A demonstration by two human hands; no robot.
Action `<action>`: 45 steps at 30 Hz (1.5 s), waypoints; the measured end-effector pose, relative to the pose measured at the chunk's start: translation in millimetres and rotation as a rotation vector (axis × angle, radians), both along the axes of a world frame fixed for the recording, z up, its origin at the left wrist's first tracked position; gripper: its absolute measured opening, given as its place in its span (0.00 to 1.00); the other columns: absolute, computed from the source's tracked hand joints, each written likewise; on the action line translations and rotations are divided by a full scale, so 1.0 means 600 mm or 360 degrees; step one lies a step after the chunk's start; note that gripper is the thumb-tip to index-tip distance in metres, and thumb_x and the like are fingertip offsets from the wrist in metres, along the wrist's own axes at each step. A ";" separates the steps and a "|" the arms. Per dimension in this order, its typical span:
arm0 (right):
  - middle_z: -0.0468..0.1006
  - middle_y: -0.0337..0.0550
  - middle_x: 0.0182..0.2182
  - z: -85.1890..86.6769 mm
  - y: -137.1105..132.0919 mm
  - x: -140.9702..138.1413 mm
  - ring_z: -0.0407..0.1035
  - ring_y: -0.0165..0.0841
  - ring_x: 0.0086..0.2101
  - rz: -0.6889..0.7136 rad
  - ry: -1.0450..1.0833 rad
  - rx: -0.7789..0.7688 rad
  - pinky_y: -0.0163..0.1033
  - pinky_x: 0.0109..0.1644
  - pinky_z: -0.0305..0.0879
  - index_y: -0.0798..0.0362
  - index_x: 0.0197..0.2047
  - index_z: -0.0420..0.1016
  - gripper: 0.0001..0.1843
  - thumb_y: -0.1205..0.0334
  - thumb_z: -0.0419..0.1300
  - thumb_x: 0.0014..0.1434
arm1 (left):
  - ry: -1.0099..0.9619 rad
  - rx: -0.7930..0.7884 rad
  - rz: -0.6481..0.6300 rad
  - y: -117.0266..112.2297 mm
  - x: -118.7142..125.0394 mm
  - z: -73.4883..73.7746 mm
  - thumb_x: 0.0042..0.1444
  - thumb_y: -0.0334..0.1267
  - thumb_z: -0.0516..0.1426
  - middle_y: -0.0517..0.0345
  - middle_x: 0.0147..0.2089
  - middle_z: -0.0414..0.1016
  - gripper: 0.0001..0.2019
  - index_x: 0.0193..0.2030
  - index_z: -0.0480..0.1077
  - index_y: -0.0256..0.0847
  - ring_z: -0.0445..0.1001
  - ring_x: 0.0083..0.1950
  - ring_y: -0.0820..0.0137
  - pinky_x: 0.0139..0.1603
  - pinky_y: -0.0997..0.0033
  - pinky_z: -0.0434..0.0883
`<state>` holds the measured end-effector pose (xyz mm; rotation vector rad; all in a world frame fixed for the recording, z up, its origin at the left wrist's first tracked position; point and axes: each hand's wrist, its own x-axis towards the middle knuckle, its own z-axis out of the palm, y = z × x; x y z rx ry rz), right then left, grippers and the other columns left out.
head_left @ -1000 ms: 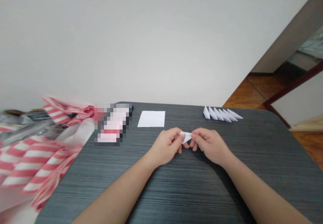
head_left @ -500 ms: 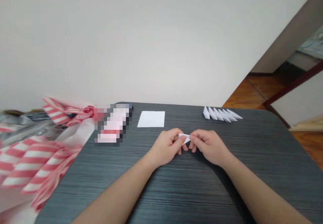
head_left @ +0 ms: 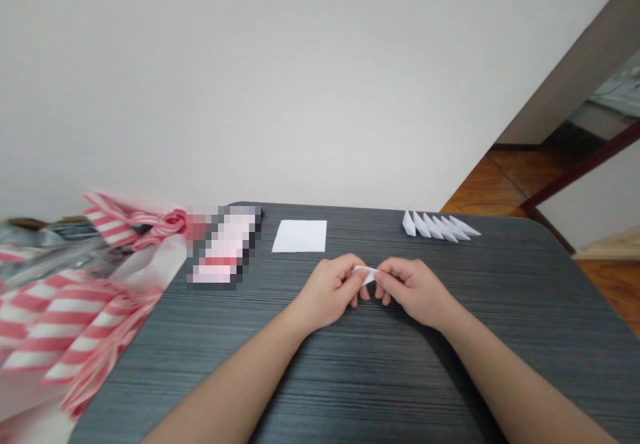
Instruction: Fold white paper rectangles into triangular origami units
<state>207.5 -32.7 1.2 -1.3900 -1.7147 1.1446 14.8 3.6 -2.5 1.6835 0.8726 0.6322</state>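
Both hands meet over the middle of a dark grey wood-grain table. My left hand and my right hand each pinch one end of a small folded piece of white paper, held just above the tabletop. Only a thin strip of the paper shows between the fingertips. A flat white paper sheet lies beyond my left hand. A row of several folded white paper triangles stands at the far right of the table.
A red-and-white striped plastic bag fills the left side, overlapping the table's left edge. A blurred pink and white object lies beside the sheet. A plain wall rises behind the table; wooden floor shows at the right.
The folded paper has been pressed flatter between my fingertips, showing less of its triangle than a second ago. Both hands have barely shifted.
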 end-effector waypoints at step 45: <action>0.78 0.37 0.22 -0.002 0.000 0.002 0.73 0.28 0.22 -0.0080 0.0037 0.0042 0.32 0.29 0.68 0.52 0.28 0.70 0.15 0.58 0.55 0.66 | 0.0076 -0.0107 -0.0088 0.003 -0.002 0.001 0.63 0.41 0.53 0.58 0.26 0.78 0.12 0.31 0.70 0.37 0.70 0.23 0.75 0.25 0.77 0.66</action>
